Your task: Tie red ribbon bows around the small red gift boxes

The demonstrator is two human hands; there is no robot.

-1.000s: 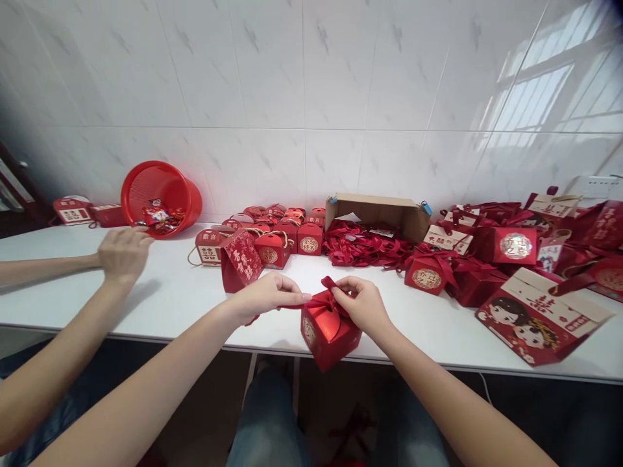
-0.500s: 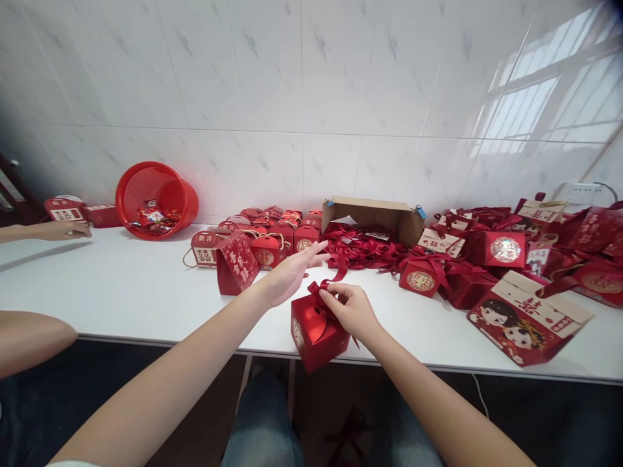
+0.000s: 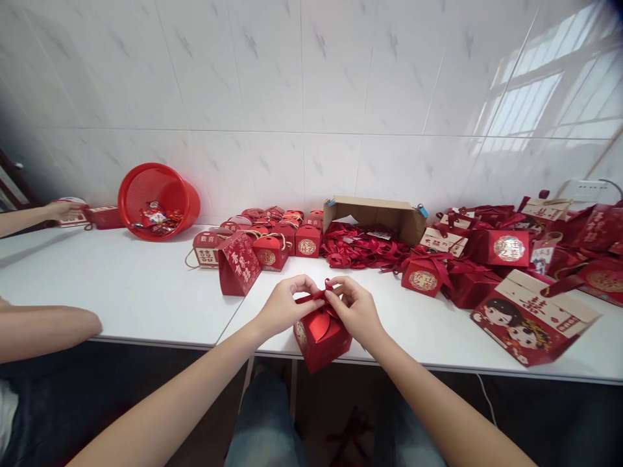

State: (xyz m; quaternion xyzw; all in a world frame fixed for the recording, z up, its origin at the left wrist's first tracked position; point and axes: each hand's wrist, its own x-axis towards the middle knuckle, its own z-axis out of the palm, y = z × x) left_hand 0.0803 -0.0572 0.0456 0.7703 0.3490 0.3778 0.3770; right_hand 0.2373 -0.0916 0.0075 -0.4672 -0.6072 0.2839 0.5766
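A red gift box with a gold emblem stands at the table's front edge, partly overhanging it. Dark red ribbon is looped in a bow on its top. My left hand pinches the ribbon from the left, fingers curled. From the right, my right hand has thumb and fingers closed on the ribbon close beside the left fingertips. The knot itself is partly hidden behind my fingers. Just behind my left hand stands a slanted red box with pale lettering.
Several small red boxes line the wall. Loose red ribbons spill from a cardboard box. More boxes crowd the right, including one with cartoon figures. A tipped red basket holds wrapped sweets; another person's hand reaches at far left.
My left hand has come down from above the table onto the ribbon and closed on it. My right hand stays at the bow. The other person's hand has moved slightly left onto a box.
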